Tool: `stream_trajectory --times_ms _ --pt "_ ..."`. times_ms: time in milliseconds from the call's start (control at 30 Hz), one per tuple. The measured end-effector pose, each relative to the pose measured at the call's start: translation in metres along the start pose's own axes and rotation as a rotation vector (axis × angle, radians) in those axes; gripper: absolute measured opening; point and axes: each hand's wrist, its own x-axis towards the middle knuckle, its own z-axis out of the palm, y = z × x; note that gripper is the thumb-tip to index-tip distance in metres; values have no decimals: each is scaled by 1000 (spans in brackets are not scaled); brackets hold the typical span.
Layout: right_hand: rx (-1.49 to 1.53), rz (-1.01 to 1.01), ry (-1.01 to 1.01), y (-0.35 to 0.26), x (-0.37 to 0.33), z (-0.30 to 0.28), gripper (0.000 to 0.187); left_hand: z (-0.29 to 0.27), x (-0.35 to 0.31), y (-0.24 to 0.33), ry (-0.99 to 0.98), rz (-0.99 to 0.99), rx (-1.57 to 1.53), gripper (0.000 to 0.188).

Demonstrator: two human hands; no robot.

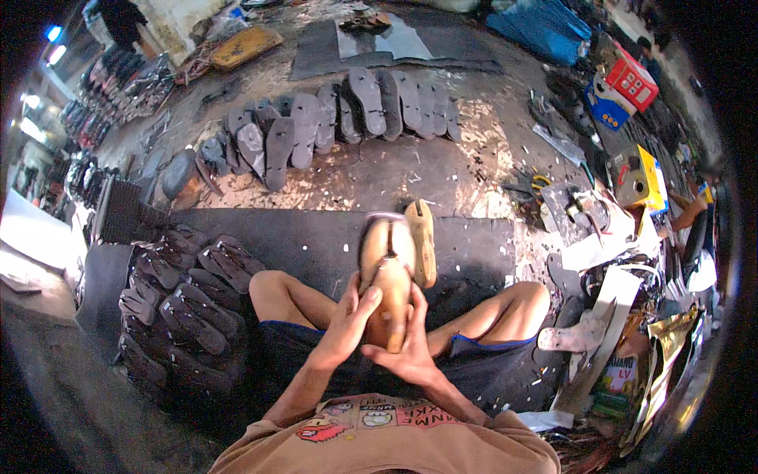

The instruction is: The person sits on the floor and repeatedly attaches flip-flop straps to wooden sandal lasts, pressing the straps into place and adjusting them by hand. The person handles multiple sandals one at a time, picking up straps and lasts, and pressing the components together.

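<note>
Between my knees, both hands hold a tan, foot-shaped shoe last, its toe end pointing away from me. A dark slit runs back from the toe, and a darker rim shows around the front edge; whether that is a sole I cannot tell. My left hand wraps its left side, thumb on top. Under the heel end and along the right side, my right hand is closed around it. A second shoe last lies just beyond, to the right, on a dark mat. The toe end is slightly blurred.
Rows of dark sandal soles lie ahead. Finished-looking dark flip-flops are heaped at my left. On the right sit a yellow box, a red box, yellow-handled pliers and scattered scraps.
</note>
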Motion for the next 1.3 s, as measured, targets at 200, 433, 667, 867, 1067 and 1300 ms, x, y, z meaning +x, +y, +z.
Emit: stream_trajectory --times_ms 200,433,667,867,1067,1300 --pt "621 538 -60 -43 -21 -30 96 -27 -26 14 -147 -2 396 47" --pt "298 274 -220 -95 -7 -5 136 -5 -44 -119 -349 -440 -1051 46" --pt "113 55 -264 -49 22 -17 128 22 -1 -127 -379 176 -1016 86" --pt "-395 -112 -123 -14 42 -21 124 14 23 -41 -281 -251 -996 92" --pt "259 193 -53 -31 19 -40 119 -50 68 -64 -103 -347 -1051 69" --pt "-755 114 277 33 133 -177 81 2 25 -39 -596 -202 -1277 59"
